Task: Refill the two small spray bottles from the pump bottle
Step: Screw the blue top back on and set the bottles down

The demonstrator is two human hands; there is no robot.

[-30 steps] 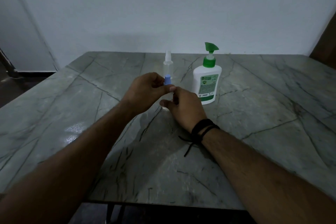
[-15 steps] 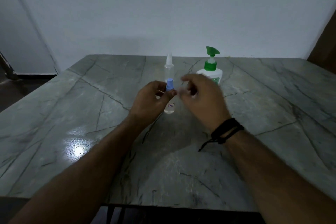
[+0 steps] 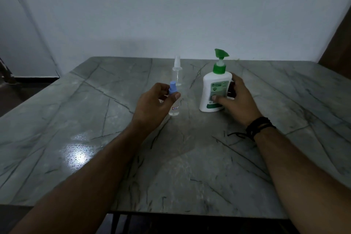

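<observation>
A white pump bottle [image 3: 212, 89] with a green pump head and a green label stands right of centre on the table. My right hand [image 3: 236, 100] wraps around its lower right side. My left hand [image 3: 155, 106] pinches the upper part of a small clear spray bottle [image 3: 173, 109] with a blue cap, which stands upright on the table. A second small clear spray bottle [image 3: 177, 71] with a clear cap stands alone farther back, behind the first.
Everything rests on a grey-green marble table [image 3: 95, 119] whose front edge runs near the bottom of the view. A pale wall rises behind it. A dark wooden panel [image 3: 338, 40] shows at the far right.
My right hand left the blue-capped spray bottle, swung right and closed around the pump bottle. My left hand kept its hold on the blue-capped bottle.
</observation>
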